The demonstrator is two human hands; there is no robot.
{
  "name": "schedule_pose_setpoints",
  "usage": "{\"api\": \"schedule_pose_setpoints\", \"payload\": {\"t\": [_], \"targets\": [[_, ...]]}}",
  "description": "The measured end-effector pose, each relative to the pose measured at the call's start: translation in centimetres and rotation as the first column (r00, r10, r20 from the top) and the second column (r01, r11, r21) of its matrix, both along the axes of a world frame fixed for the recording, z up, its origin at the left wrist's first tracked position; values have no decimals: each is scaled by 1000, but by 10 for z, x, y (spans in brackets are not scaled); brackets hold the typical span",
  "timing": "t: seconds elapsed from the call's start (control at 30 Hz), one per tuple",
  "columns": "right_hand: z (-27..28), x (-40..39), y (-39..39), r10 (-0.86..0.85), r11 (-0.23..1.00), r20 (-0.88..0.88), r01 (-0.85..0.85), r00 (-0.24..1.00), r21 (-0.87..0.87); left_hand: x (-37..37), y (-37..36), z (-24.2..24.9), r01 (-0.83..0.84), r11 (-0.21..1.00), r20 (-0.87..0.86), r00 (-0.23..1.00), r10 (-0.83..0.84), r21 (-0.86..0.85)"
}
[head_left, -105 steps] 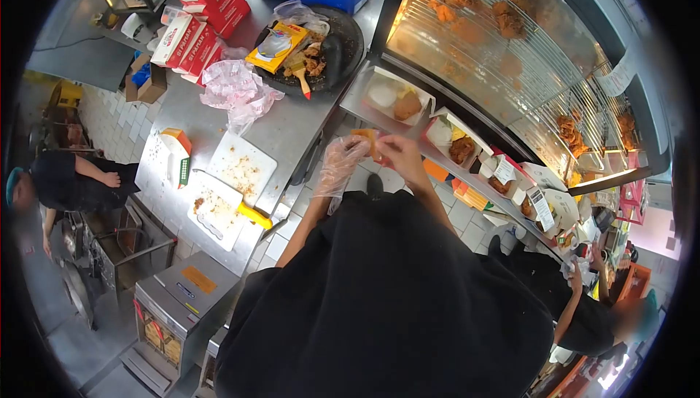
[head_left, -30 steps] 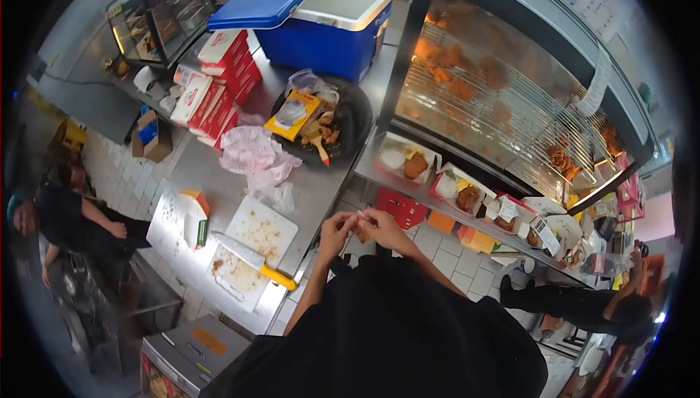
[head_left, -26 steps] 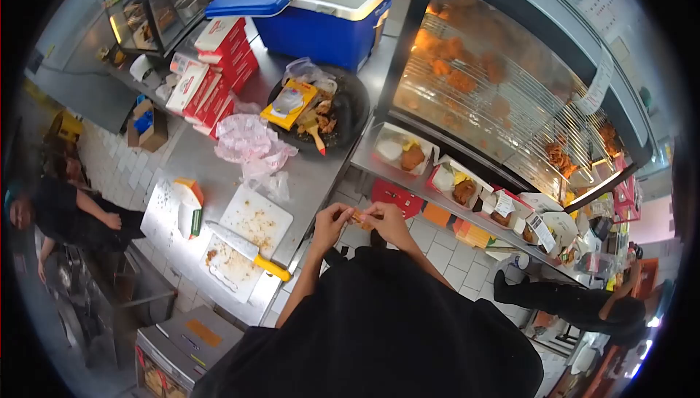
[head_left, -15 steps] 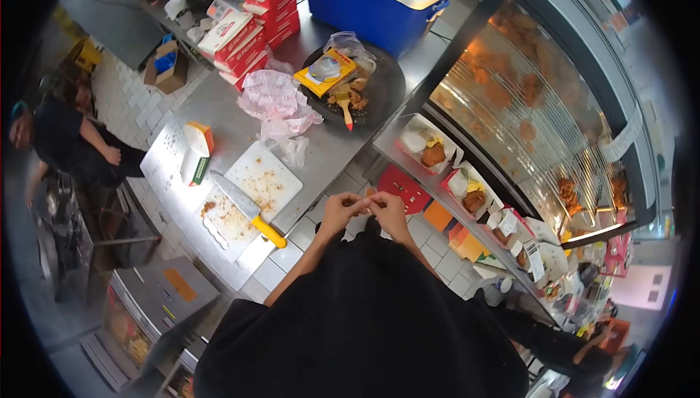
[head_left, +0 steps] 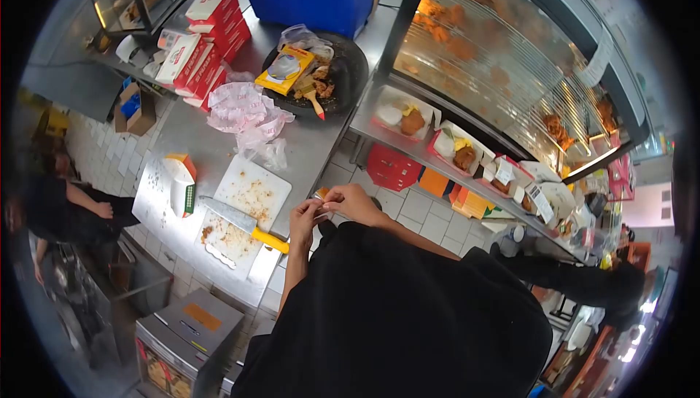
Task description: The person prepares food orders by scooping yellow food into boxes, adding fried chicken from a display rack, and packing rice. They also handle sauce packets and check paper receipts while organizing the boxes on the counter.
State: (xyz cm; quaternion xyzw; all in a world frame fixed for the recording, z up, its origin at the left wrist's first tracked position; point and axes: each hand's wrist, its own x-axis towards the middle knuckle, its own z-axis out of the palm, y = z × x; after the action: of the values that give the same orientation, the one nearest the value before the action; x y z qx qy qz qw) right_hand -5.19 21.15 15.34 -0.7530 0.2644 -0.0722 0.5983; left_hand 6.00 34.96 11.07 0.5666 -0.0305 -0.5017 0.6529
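Observation:
My left hand and my right hand meet in front of my body, fingertips pinched together near the steel table's edge. Whatever lies between the fingers is too small to make out. Left of them, a knife with a yellow handle rests across a white cutting board strewn with brown crumbs. An open green and orange carton stands beyond the knife's tip. Farther up the table lie crumpled pink and white wrapping paper and a dark round pan with food pieces, a brush and a yellow packet.
Stacked red and white boxes and a blue cooler stand at the table's far end. To the right, a heated glass case has open meal boxes along its shelf. Other people stand at far left and lower right.
My view has turned, and my joined hands now sit closer to the cutting board and knife. Their fingertips stay pinched together. The things on the table keep their places.

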Motion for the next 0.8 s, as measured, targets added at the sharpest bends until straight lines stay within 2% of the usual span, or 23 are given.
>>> {"api": "schedule_pose_setpoints", "payload": {"t": [0.07, 0.13, 0.27, 0.33, 0.37, 0.43, 0.5, 0.57, 0.6, 0.7, 0.77, 0.8], "targets": [[0, 2, 7, -43, 999, 57, 42, 997, 17, 3, 1, -1, 10, 1000, 12, 1000, -10, -9], [-8, 3, 11, 5, 978, 55, 7, 999, -208, 4, -1, 1, -4, 999, 28, 1000, 5, -42], [-8, 2, 11, -32, 980, 43, 40, 999, -194, 6, -4, 7, -11, 998, 21, 1000, 12, -55], [-9, 1, 12, -104, 992, 100, 110, 989, -57, 7, -7, 8, -1, 999, 27, 1000, 2, -40], [-12, 0, 11, -105, 993, 98, 110, 990, -48, 7, -5, 9, -8, 1000, 24, 1000, 9, -22], [-26, -1, 10, -136, 990, 111, 138, 985, -13, 8, -3, 10, 21, 996, -1, 1000, -21, -92], [-6, -4, 9, -93, 993, 162, 104, 982, -60, 10, -3, 10, 80, 995, 59, 995, -77, -58], [14, -3, 12, -30, 985, 122, 50, 992, -165, 12, -5, 21, 72, 996, 91, 994, -66, -60], [19, -4, 17, -11, 990, 111, 26, 994, -137, 11, -1, 26, 48, 998, 79, 996, -46, -33], [28, 0, 16, -22, 995, 52, 27, 998, -95, 13, -5, 37, 84, 992, 82, 994, -77, -95], [30, 2, 15, -83, 996, 40, 81, 996, 42, 13, -5, 41, 40, 992, 74, 997, -31, -116], [30, 3, 13, -79, 996, 41, 77, 996, 42, 14, -5, 43, 36, 993, 75, 997, -27, -116]]}}
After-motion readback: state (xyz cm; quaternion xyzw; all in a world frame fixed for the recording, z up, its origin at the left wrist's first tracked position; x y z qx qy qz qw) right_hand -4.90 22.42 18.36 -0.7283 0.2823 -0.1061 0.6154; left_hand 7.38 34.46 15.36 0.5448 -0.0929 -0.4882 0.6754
